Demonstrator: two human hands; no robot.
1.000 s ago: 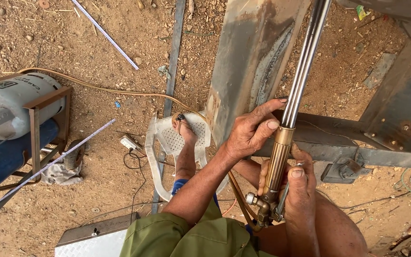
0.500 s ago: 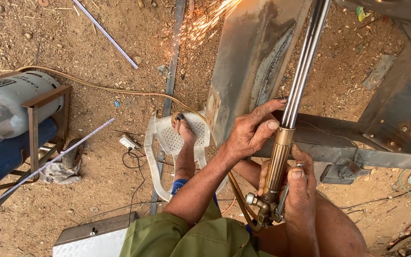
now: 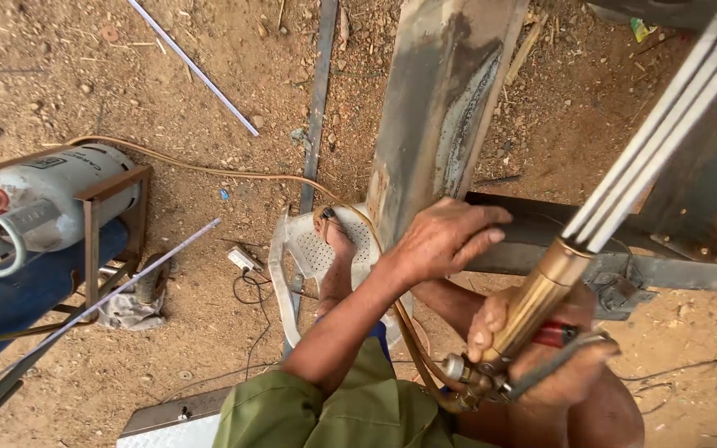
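Sparks seen half a second back at the top of the upright are gone; torch has swung right and tilted, left hand has slid off it. Left hand (image 3: 446, 241) now lies flat, fingers loose, on the rusty steel upright beam (image 3: 446, 99), gripping nothing. Right hand (image 3: 553, 361) is clenched round the brass-handled cutting torch (image 3: 541, 299) with its long steel tubes, running up to the right, tip out of frame. No flame visible. Beam shows a scorched streak but isn't severed; I'd judge the cut mostly left. Grey gas cylinder (image 3: 60, 195) lies at left on the dirt.
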